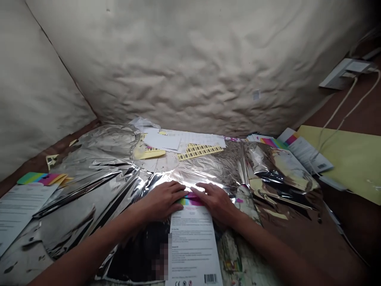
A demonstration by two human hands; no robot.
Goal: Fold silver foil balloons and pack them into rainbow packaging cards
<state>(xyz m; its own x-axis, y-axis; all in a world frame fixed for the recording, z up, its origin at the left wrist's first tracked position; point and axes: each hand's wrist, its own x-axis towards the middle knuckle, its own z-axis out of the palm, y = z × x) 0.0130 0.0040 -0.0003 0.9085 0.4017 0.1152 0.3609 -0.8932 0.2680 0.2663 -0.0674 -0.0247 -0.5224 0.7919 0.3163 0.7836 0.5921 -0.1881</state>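
Observation:
In front of me lies a long white printed card point(192, 242), with small text, a barcode at its lower corner and a rainbow-coloured top end. My left hand point(165, 200) is at the upper left corner of that card, its fingers bent over the coloured end. From the other side, my right hand point(216, 200) grips the upper right corner, thumb and fingers close to the top edge. Both hands partly cover the rainbow strip. Beneath the card spreads shiny silver foil sheeting point(89, 190).
More rainbow-topped cards lie at the left point(26, 206) and at the back right point(309, 153). White papers point(163, 141) and yellow sticker sheets point(201, 151) rest behind my hands. A power strip point(347, 73) with white cables and a yellow sheet point(354, 159) are on the right.

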